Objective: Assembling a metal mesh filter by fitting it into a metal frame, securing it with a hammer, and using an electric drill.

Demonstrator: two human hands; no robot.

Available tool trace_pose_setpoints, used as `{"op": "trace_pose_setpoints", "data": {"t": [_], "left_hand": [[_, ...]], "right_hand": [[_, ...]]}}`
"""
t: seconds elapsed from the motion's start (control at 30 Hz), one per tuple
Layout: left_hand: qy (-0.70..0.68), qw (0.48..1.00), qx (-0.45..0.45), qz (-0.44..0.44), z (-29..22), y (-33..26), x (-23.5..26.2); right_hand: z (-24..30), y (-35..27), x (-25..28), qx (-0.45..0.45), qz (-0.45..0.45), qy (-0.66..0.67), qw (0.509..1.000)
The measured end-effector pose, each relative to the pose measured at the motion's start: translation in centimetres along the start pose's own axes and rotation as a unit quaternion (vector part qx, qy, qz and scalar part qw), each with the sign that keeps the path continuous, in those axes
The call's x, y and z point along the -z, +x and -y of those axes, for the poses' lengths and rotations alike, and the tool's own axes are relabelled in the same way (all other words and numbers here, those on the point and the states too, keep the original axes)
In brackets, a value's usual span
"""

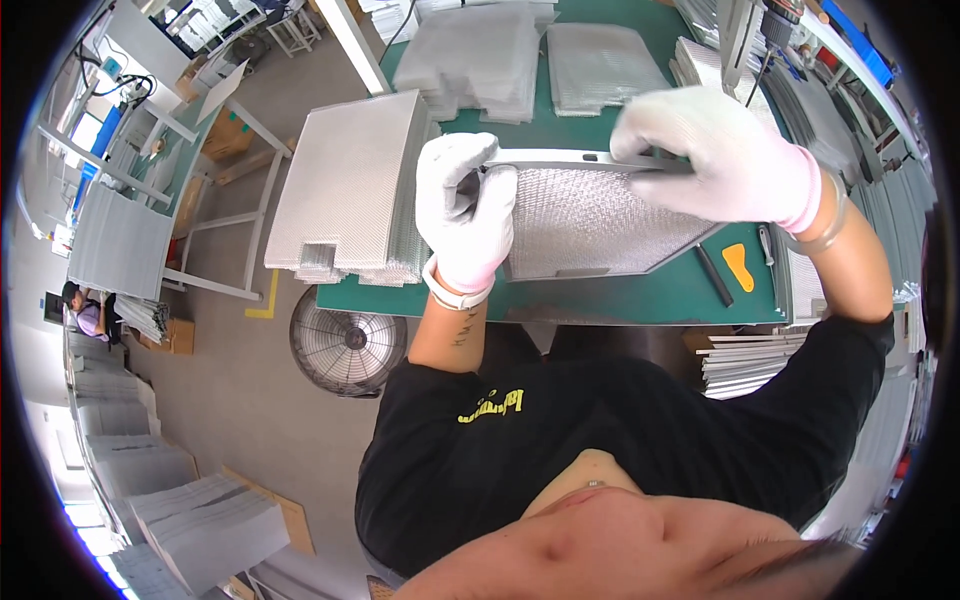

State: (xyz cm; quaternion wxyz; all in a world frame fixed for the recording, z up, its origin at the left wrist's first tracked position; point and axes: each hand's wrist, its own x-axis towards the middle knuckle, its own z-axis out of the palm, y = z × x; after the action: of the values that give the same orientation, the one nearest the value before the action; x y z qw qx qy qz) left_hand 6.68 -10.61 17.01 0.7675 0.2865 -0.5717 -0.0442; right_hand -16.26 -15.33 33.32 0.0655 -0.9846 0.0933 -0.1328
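Note:
A framed metal mesh filter panel (610, 225) stands tilted over the green table, its far edge raised and its near edge low. Near the left end of its pale metal rail, my left hand (465, 205), in a white glove, has its fingers curled closed on the frame. My right hand (715, 155), also gloved and slightly blurred, pinches the same raised edge toward its right end, fingers beyond and thumb on the near side. Part of the rail is hidden behind these fingers. Left of the panel sits a stack of mesh sheets (345, 180) with a notched corner.
On the green table (440, 297) lie a yellow scraper (738, 267), a black-handled tool (714, 275) and another slim tool (767, 245). More mesh stacks (470, 60) (603, 65) lie at the back. A floor fan (350, 340) stands below left. Far left, a person (90, 312) sits.

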Motion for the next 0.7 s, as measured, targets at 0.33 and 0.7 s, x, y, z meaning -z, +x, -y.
{"op": "trace_pose_setpoints", "data": {"t": [0.33,0.7], "left_hand": [[-0.074,0.994,0.086,-0.005,-1.1,-0.1,-0.1],[-0.098,0.995,0.007,0.033,0.8,-1.5,0.0]], "right_hand": [[0.1,2.3,-2.2,0.033,-0.047,0.013,0.998],[2.3,1.1,-3.6,0.076,-0.017,-0.416,0.906]]}}
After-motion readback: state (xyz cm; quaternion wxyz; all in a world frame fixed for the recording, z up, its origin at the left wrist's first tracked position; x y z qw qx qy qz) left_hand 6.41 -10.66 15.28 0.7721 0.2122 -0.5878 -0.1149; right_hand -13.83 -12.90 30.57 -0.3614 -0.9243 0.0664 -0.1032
